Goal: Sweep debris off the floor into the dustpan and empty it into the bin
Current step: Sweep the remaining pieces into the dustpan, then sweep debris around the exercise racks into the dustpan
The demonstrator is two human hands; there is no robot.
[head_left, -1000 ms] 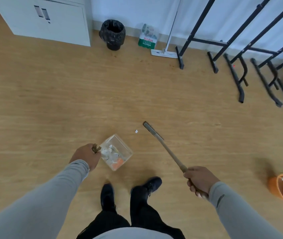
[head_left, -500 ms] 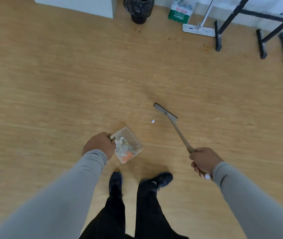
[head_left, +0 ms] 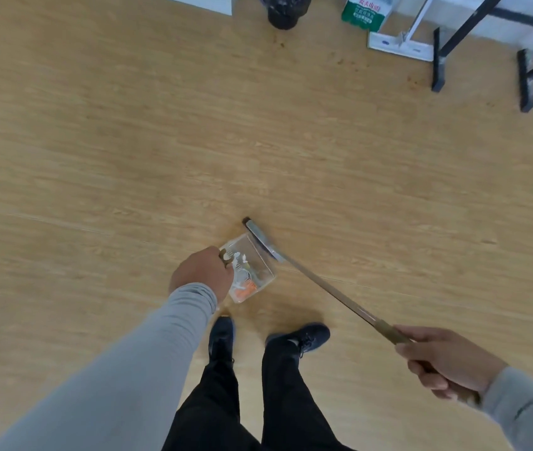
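A clear plastic dustpan (head_left: 252, 255) sits on the wood floor just ahead of my feet, with white and orange scraps inside. My left hand (head_left: 201, 275) grips its brown handle at the near left side. My right hand (head_left: 447, 362) grips the long handle of a broom (head_left: 326, 288). The broom's narrow dark head (head_left: 261, 239) lies against the open right edge of the dustpan. The black-lined bin (head_left: 283, 9) stands at the far wall, cut off by the top edge. The small white scrap is not visible on the floor.
A white cabinet corner (head_left: 200, 0) is at the top left. A green and white package (head_left: 366, 11) and a flat mop base (head_left: 400, 43) lie right of the bin. Black rack legs (head_left: 439, 60) stand at the top right. Brown specks mark the floor near the bin.
The broom head has swept left and toward me, up against the dustpan's open edge. The white scrap that lay between them is no longer seen. The view has tilted further down.
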